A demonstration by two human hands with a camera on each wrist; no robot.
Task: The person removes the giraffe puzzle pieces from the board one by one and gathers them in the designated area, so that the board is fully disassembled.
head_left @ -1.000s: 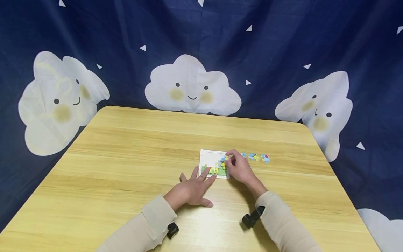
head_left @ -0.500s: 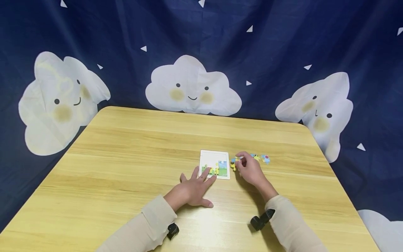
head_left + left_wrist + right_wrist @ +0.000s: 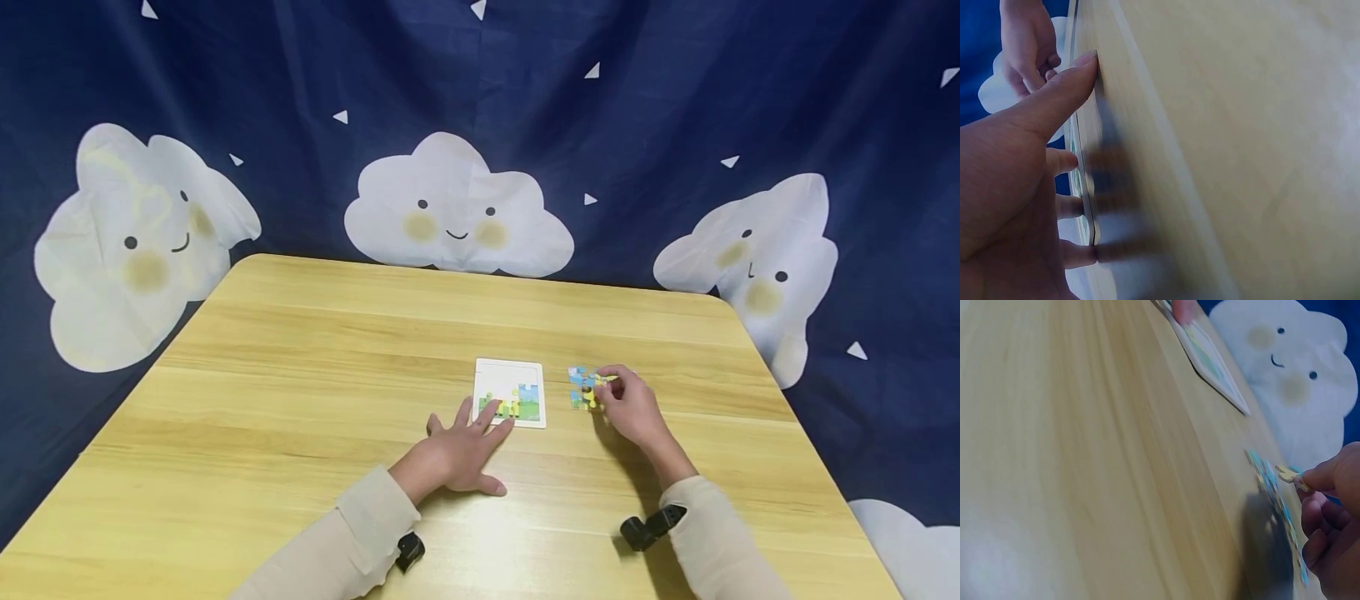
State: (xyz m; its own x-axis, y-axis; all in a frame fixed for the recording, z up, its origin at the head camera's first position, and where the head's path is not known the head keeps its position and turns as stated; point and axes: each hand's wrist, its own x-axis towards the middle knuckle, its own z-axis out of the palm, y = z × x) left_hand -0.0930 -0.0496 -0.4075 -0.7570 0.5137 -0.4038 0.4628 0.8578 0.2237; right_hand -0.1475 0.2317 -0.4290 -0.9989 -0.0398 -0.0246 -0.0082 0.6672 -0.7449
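Note:
My left hand (image 3: pixel 461 454) lies with fingers spread, their tips on the near edge of a white puzzle tray (image 3: pixel 508 367). Along the tray's lower part and right side are fitted pieces with green, blue and yellow print; my fingers cover some of them. To the tray's right, my right hand (image 3: pixel 636 410) pinches a yellowish puzzle piece (image 3: pixel 1287 476) between thumb and fingers. In the right wrist view that piece is raised just over a row of loose puzzle pieces (image 3: pixel 1272 494). The hand hides part of this row in the head view.
A wooden table (image 3: pixel 300 375) bears everything. Behind it hangs a dark blue curtain (image 3: pixel 300 50) printed with white clouds. A black wrist camera (image 3: pixel 651 527) sits at the right sleeve and another black camera (image 3: pixel 409 551) at the left.
My right hand has moved right, from over the tray to over the loose pieces, carrying the puzzle piece away. The tray's right side is uncovered. My left hand stays in place.

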